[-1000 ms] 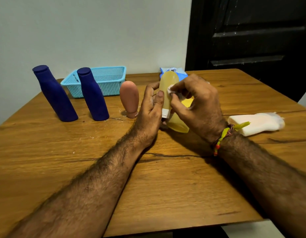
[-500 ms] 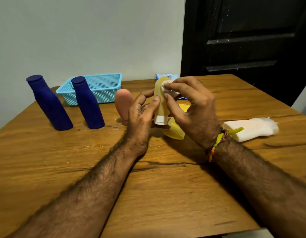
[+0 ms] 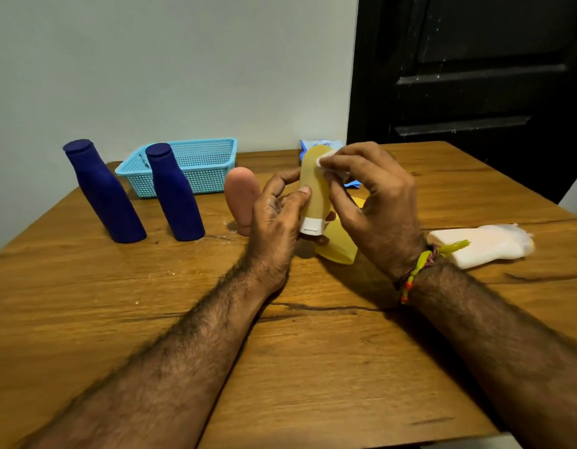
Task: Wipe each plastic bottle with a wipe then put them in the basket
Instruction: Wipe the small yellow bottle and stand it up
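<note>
Tan bottle (image 3: 314,186) cap-down in left hand (image 3: 274,222), right hand (image 3: 374,202) with white wipe (image 3: 326,162) against its top.

Brown wooden table (image 3: 151,319), grain and a dark crack across its top. On it: two tall dark blue plastic bottles (image 3: 104,192) (image 3: 175,192), upright, side by side at far left; a light blue perforated plastic basket (image 3: 196,166) just behind them; a rounded pink plastic bottle (image 3: 240,199), upright; a yellow plastic bottle (image 3: 337,244), lying flat; a white packet of wipes (image 3: 481,244) at right; a blue packet (image 3: 308,145) at the far edge, largely hidden.
</note>
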